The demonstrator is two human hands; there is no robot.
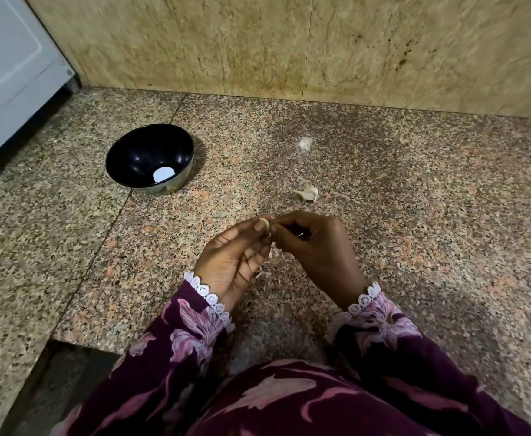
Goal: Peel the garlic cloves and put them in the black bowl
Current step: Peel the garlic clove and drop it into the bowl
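Granite counter (415,215): left hand (232,259) and right hand (317,247) together pinch one garlic clove (265,225). One unpeeled clove (308,193) lies at one o'clock, one black bowl (149,158) at ten.

Speckled pink-brown granite worktop (415,190), polished, with 2 thin seam lines: 1 running diagonally from the back edge toward the front left, 1 crossing it. Front-left corner has a rectangular cutout (69,372), dark below. Back wall is beige-yellow veined stone slabs (258,42) with vertical joints and dark specks at right. White panelled appliance (9,73) stands on small feet at far left. Lighting even, soft.
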